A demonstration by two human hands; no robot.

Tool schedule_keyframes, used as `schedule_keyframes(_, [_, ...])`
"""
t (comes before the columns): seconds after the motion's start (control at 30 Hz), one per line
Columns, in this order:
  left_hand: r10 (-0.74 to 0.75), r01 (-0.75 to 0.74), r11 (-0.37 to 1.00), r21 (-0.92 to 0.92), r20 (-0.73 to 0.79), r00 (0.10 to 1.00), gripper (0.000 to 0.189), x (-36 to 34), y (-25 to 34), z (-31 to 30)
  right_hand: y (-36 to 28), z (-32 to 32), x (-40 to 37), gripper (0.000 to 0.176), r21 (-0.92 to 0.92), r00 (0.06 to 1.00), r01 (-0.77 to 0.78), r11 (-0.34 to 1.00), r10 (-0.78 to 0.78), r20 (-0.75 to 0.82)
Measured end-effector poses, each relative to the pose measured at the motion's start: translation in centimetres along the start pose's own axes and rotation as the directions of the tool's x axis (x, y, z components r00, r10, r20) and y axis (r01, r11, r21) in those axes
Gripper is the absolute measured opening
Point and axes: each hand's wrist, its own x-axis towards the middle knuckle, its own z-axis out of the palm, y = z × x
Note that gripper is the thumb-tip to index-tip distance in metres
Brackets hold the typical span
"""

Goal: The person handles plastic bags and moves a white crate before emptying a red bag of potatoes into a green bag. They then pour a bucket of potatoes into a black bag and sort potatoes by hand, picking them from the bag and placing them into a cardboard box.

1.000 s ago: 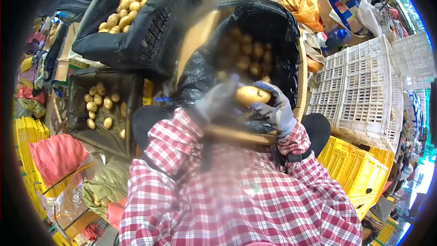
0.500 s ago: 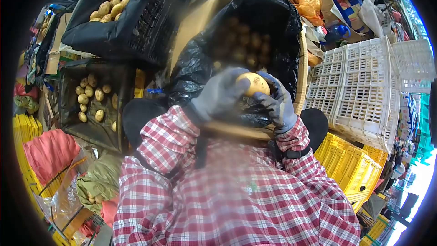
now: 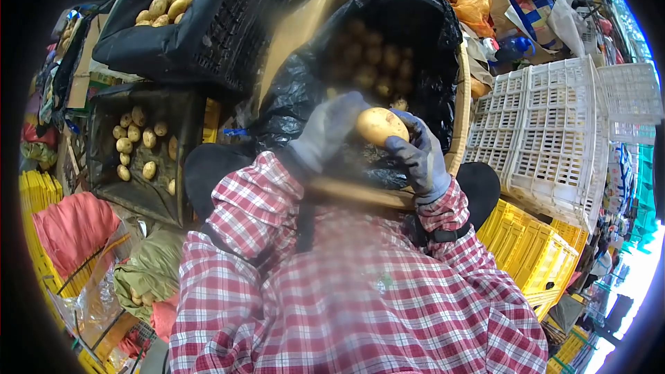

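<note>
My right hand [image 3: 420,154], in a grey-blue glove, grips a yellow potato [image 3: 381,127] by its right side. Beside the potato's left end is my left hand [image 3: 327,131], also gloved; its fingers are blurred, and whether they touch the potato is unclear. Both hands are over the near part of a round basket [image 3: 460,111] lined with a black plastic bag [image 3: 287,100]. Several potatoes [image 3: 374,62] lie in shadow inside the bag.
A black-lined crate [image 3: 149,48] of potatoes is at the upper left. Below it, a dark crate [image 3: 181,194] holds several more. White crates [image 3: 533,131] and yellow crates [image 3: 530,253] stand on the right. A red sack [image 3: 75,230] and a green sack [image 3: 149,270] lie at left.
The potato has turned and shifted slightly left. My left hand has moved a little up and left, with its fingers off the potato's front. My right hand still grips it.
</note>
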Motion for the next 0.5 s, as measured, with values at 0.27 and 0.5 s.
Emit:
schedule_keyframes(0.27, [-0.116,0.132,0.983,-0.126,0.129,0.985,0.051,-0.6,3.3,1.0,-1.6,-0.5,0.8,0.051,0.53,0.981,-0.154,0.834,0.191,-0.017])
schedule_keyframes(0.5, [-0.112,0.097,0.968,0.23,0.055,0.992,0.038,-0.2,2.9,1.9,0.6,-0.5,0.5,0.062,-0.142,0.971,0.22,0.965,-0.203,0.127])
